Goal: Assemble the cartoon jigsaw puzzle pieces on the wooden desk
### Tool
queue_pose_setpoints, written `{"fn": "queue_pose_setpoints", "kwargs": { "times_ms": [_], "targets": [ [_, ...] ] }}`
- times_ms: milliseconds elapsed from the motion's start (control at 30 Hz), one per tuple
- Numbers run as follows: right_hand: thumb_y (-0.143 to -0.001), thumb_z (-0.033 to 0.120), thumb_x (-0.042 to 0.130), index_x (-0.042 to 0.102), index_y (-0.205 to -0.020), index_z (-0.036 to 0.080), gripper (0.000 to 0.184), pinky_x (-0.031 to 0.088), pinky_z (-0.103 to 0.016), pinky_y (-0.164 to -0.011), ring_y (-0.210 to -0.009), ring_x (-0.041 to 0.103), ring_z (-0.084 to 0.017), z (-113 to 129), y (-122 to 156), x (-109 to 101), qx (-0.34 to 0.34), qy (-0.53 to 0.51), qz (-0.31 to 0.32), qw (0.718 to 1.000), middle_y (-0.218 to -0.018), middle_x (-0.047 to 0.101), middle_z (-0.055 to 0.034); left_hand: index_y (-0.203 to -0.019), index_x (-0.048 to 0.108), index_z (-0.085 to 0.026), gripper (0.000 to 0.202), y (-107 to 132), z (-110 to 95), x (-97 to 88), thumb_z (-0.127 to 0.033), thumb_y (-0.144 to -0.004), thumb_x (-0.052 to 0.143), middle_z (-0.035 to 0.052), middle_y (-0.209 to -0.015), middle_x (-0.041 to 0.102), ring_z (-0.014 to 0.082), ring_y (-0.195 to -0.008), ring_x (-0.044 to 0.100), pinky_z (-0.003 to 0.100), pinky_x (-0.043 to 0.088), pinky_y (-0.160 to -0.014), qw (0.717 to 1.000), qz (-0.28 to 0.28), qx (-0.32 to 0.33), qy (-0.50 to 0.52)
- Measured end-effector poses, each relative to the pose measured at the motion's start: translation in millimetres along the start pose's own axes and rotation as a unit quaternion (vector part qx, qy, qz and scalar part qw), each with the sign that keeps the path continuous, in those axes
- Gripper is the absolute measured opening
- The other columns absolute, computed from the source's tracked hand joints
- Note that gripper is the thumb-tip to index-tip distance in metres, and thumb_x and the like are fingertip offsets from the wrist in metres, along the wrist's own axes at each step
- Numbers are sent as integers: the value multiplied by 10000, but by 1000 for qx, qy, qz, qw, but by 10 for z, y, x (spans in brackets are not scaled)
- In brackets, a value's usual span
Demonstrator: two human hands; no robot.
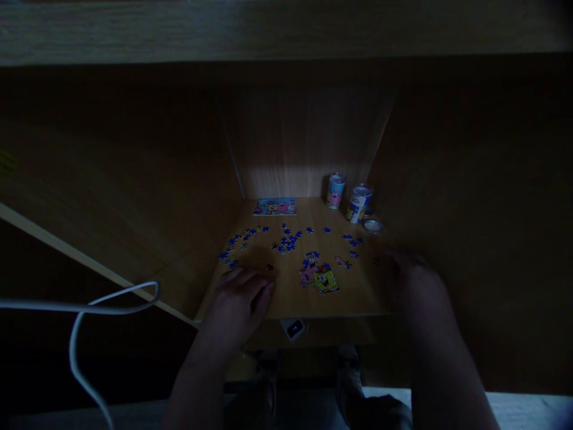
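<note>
In dim light, my left hand (242,301) rests palm down at the near left of a wooden shelf, its fingers loosely bent and the thumb apart. Just beyond it lies a small dark puzzle piece (269,267). My right hand (414,283) is at the right side, its fingertips beside another puzzle piece (376,261); shadow hides whether they grip anything. Between the hands lies a partly joined jigsaw puzzle (326,279) with yellow and pink cartoon figures. Joined pink-and-white pieces (344,263) sit to its right. Blue puzzle pieces (289,242) are scattered behind.
At the back stand a light-blue tin (335,191) and a dark-blue tin (359,204), with a round lid (372,226) nearby. A cartoon picture card (275,206) lies at the back left. Wooden panels enclose the shelf. A white cable (116,307) hangs at left.
</note>
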State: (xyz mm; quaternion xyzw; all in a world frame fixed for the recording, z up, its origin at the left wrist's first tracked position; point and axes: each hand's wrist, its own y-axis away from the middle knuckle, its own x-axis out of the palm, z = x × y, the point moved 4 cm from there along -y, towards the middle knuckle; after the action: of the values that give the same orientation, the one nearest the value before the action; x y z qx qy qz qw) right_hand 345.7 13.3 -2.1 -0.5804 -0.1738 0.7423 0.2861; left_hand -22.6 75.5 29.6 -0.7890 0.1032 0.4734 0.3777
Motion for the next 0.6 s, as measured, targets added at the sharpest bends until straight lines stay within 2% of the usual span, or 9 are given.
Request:
{"fn": "queue_pose_setpoints", "kwargs": {
  "times_ms": [233, 367, 600],
  "targets": [
    [-881, 115, 604, 821, -1223, 218, 418, 559, -536, -960, -1069, 668, -346, 134, -51, 146, -33, 1, -18, 999, -1188, 797, -151, -1075, 815, -263, 222, -11, -24, 65, -282, -1125, 600, 64, -1136, 843, 280, -1060, 764, 514, 625, -992, 1000, -10, -3, -3],
    [-927, 140, 607, 822, -1225, 212, 375, 551, -561, -1033, -1170, 645, -362, 209, -62, 207, -37, -13, -4, 999, -1246, 778, -161, -1139, 800, -255, 198, -16, -62, 104, -264, -1131, 602, 68, -1182, 844, 289, -1093, 766, 537, 616, -1021, 1000, -12, 1, -10],
    [-984, 188, 640, 841, -1221, 240, 315, 519, -587, -1120, -1268, 628, -372, 331, -73, 208, -54, -47, 23, 997, -1289, 773, -154, -1310, 808, -272, 282, -56, -371, 310, -232, -1129, 595, 70, -1303, 838, 306, -1231, 745, 582, 585, -1136, 999, 26, 43, -4]
  ]
}}
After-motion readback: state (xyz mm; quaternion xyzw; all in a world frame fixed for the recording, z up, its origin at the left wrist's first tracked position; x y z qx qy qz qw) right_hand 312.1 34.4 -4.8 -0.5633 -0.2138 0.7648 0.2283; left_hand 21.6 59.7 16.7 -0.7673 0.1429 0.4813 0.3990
